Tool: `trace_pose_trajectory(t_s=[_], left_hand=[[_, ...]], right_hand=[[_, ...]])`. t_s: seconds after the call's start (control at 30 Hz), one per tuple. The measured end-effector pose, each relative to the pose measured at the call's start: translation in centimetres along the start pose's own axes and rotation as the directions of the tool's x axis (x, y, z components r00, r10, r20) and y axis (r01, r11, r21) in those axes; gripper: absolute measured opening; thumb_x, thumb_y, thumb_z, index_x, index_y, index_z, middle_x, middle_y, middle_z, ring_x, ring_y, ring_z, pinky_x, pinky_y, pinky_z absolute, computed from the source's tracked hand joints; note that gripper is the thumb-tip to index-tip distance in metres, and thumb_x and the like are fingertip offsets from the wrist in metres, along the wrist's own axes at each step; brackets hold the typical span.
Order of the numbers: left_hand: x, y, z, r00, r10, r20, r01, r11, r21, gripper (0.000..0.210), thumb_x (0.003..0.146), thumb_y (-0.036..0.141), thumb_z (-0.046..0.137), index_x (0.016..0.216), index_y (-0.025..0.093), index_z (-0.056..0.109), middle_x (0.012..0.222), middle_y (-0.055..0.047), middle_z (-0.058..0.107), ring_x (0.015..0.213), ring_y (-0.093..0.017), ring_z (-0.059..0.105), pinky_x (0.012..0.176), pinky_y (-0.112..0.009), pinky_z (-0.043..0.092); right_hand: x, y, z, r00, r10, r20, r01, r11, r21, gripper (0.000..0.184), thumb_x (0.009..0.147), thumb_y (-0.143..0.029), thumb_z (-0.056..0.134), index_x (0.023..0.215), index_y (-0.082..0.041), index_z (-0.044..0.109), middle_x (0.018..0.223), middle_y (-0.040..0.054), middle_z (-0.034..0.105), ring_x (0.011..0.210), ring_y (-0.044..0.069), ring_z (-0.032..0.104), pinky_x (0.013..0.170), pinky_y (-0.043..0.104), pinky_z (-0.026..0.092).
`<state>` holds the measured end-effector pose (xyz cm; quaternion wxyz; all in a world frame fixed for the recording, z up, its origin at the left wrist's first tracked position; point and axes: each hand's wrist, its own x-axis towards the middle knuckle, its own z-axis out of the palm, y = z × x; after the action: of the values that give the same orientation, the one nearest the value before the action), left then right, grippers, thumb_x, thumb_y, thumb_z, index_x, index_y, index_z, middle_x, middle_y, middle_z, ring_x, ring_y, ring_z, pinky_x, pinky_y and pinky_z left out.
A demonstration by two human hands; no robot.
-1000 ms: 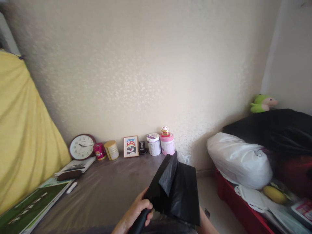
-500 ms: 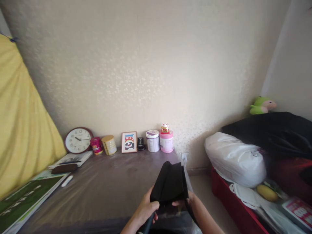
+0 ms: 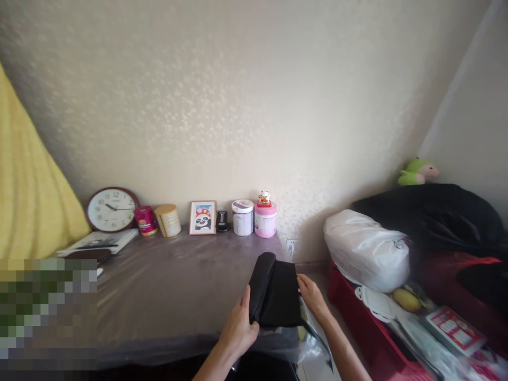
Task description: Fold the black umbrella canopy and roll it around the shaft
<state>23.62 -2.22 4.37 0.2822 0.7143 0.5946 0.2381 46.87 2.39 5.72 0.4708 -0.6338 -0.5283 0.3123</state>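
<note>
Over the front edge of the table I hold a black folded fabric-like item with both hands. Its left side forms a thick roll, its right side is a flat panel, and a dark strap hangs from the lower right corner. My left hand is closed around the roll's lower left side, thumb near the bottom edge. The panel's right edge is pinched between the fingers of my right hand. What exactly the item is I cannot make out.
Along the wall stand a clock, a magenta can, a yellow tin, a panda picture, and two lidded tubs, a lucky cat figurine on the pink one. Right, a red box holds a white bag.
My right hand has moved up along the black item's right edge, and the flat panel is now spread wider beside the roll. The view has shifted, and the lower left corner is now pixelated.
</note>
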Motion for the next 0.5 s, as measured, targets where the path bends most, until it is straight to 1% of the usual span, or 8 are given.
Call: trace_pose_trajectory(t_s=[0.03, 0.1, 0.17, 0.27, 0.4, 0.5], left_hand=[[0.0, 0.0, 0.0, 1.000, 0.001, 0.003, -0.001, 1.000, 0.024, 0.085, 0.069, 0.008, 0.049, 0.143, 0.016, 0.007, 0.140, -0.013, 0.038, 0.118, -0.021, 0.048, 0.097, -0.027, 0.036], [0.0, 0.0, 0.0, 1.000, 0.001, 0.007, -0.002, 0.998, 0.058, 0.086, 0.069, 0.009, 0.049, 0.143, 0.017, 0.005, 0.139, -0.013, 0.039, 0.116, -0.021, 0.049, 0.094, -0.027, 0.037], [0.1, -0.1, 0.1, 1.000, 0.011, 0.007, -0.011, 0.997, 0.076, 0.085, 0.070, 0.009, 0.049, 0.143, 0.017, 0.005, 0.138, -0.013, 0.040, 0.114, -0.022, 0.050, 0.093, -0.027, 0.038], [0.2, -0.2, -0.1, 1.000, 0.023, 0.006, -0.023, 0.995, 0.092, 0.086, 0.069, 0.009, 0.049, 0.143, 0.016, 0.006, 0.135, -0.014, 0.043, 0.111, -0.022, 0.052, 0.091, -0.027, 0.039], [0.0, 0.2, -0.6, 1.000, -0.009, 0.021, 0.007, 0.993, 0.118, 0.087, 0.069, 0.010, 0.049, 0.143, 0.019, 0.004, 0.131, -0.012, 0.046, 0.104, -0.021, 0.055, 0.086, -0.027, 0.040], [-0.2, 0.6, -0.9, 0.999, -0.029, 0.035, 0.025, 0.992, 0.123, 0.087, 0.069, 0.010, 0.048, 0.143, 0.020, 0.004, 0.131, -0.012, 0.046, 0.097, -0.021, 0.058, 0.082, -0.027, 0.042]], right_hand=[[-0.1, -0.1, 0.0, 0.999, -0.021, -0.026, 0.020, 0.999, -0.048, 0.034, 0.072, -0.043, 0.046, 0.083, -0.018, 0.066, 0.079, 0.0067, 0.068, 0.075, 0.021, 0.063, 0.062, 0.028, 0.049], [-0.5, -0.5, 0.1, 0.999, -0.029, -0.028, 0.026, 0.994, -0.111, 0.037, 0.075, -0.047, 0.043, 0.083, -0.019, 0.066, 0.075, 0.0065, 0.067, 0.072, 0.022, 0.063, 0.060, 0.028, 0.048], [-0.9, -1.1, 0.3, 0.999, -0.025, -0.021, 0.021, 0.987, -0.162, 0.041, 0.076, -0.051, 0.043, 0.088, -0.019, 0.065, 0.071, 0.0053, 0.066, 0.068, 0.021, 0.062, 0.058, 0.028, 0.046], [-1.1, -2.0, 0.7, 0.998, -0.055, -0.036, 0.045, 0.969, -0.244, 0.044, 0.077, -0.055, 0.046, 0.095, -0.019, 0.064, 0.070, 0.0042, 0.065, 0.065, 0.021, 0.062, 0.058, 0.028, 0.045], [-0.5, -2.0, 1.1, 0.994, -0.102, -0.047, 0.073, 0.908, -0.413, 0.035, 0.074, -0.047, 0.053, 0.092, -0.019, 0.066, 0.070, 0.0043, 0.066, 0.067, 0.021, 0.061, 0.062, 0.028, 0.042], [0.0, -1.5, 1.1, 0.995, -0.097, -0.038, 0.067, 0.879, -0.473, 0.029, 0.074, -0.037, 0.053, 0.093, -0.019, 0.065, 0.069, 0.0043, 0.066, 0.067, 0.020, 0.061, 0.063, 0.028, 0.042]])
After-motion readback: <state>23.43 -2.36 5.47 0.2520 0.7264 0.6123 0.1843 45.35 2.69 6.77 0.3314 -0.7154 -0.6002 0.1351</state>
